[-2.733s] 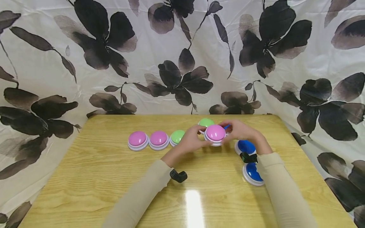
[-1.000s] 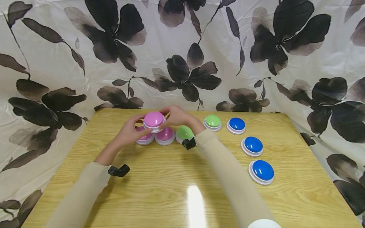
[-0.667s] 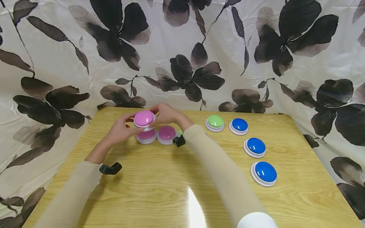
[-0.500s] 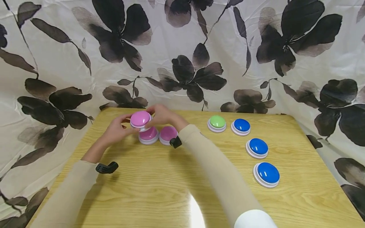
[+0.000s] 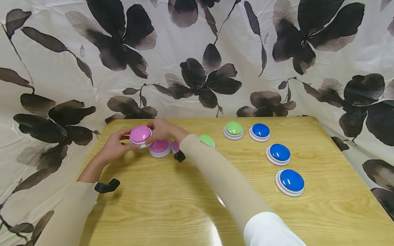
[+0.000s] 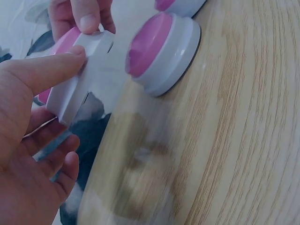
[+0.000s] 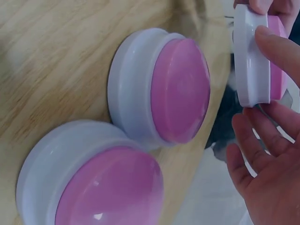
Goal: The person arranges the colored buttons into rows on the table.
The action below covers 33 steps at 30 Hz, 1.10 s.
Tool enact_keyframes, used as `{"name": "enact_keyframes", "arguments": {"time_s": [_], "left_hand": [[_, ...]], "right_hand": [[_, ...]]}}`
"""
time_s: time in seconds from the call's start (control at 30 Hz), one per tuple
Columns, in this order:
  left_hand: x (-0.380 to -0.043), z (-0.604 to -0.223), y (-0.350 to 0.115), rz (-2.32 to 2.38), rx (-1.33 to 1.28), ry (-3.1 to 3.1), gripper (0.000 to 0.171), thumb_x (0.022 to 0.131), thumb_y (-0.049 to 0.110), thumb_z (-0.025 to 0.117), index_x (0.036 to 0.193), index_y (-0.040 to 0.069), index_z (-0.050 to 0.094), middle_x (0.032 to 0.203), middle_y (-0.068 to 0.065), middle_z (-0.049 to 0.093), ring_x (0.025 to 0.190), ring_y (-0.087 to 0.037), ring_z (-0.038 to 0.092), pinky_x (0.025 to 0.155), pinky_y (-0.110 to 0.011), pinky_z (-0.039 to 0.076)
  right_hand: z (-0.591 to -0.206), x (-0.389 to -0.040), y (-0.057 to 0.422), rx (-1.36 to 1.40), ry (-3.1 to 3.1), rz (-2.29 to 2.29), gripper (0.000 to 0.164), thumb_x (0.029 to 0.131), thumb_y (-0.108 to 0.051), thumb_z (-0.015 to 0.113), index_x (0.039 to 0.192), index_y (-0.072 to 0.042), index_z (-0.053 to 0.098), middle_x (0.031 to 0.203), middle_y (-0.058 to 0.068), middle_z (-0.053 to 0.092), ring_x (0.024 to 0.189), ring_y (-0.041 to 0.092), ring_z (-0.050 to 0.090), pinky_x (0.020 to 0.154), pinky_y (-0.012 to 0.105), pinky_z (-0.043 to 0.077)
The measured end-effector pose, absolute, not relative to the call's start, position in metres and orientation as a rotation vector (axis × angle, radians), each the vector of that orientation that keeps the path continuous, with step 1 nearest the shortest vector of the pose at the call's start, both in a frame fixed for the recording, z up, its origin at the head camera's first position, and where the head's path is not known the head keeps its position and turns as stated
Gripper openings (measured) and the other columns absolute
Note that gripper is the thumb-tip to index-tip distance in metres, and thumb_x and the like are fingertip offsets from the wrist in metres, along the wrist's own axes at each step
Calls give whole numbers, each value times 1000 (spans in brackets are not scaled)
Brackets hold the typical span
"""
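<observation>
Both of my hands hold a push button with a pink dome [image 5: 140, 134] and a white base, one hand at each side. My left hand [image 5: 114, 147] grips its left rim between thumb and fingers. From the right, my right hand [image 5: 163, 130] pinches the opposite rim. Both wrist views show the held button [image 7: 253, 58] raised off the tabletop. Just right of it, a second pink button [image 5: 160, 146] stands on the table. Beside that is a third pink button [image 5: 175, 146], mostly hidden by my right hand and wrist.
A green button [image 5: 207, 140] stands partly behind my right sleeve. Farther right are another green button [image 5: 233, 128] and blue buttons [image 5: 260, 131], [image 5: 279, 152], [image 5: 291, 180] curving toward the front. Floral cloth [image 5: 172, 102] hangs behind the wooden table [image 5: 147, 205].
Both hands have carried the pink button leftward, from near the far green button, over the pink ones in the row, to beyond the row's left end. The other buttons stay put.
</observation>
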<state>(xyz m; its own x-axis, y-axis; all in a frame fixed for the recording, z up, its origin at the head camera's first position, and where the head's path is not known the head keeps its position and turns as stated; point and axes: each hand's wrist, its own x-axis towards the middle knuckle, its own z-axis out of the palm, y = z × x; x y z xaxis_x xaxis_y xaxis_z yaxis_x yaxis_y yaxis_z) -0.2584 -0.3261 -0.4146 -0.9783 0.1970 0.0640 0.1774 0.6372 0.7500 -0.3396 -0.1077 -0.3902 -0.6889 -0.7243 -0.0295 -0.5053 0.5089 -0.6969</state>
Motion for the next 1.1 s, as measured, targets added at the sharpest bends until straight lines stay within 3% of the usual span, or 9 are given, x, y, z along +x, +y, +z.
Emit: {"name": "enact_keyframes", "arguments": {"time_s": [0.6, 1.1], "left_hand": [[-261, -444, -355, 1278, 236, 2781, 80, 86, 30, 76, 144, -6, 36, 141, -29, 41, 123, -49, 43, 95, -59, 43], [-267, -462, -359, 1268, 282, 2770, 78, 83, 23, 79, 141, -11, 38, 136, -31, 45, 121, -47, 46, 100, -57, 39]], "right_hand": [[-409, -343, -134, -1087, 2496, -801, 62, 75, -35, 85, 125, -7, 63, 108, -3, 64, 95, 7, 56, 81, 15, 43], [-430, -339, -135, -1057, 2515, -837, 57, 74, -34, 85, 120, -8, 65, 104, -4, 64, 92, 6, 56, 80, 15, 42]]}}
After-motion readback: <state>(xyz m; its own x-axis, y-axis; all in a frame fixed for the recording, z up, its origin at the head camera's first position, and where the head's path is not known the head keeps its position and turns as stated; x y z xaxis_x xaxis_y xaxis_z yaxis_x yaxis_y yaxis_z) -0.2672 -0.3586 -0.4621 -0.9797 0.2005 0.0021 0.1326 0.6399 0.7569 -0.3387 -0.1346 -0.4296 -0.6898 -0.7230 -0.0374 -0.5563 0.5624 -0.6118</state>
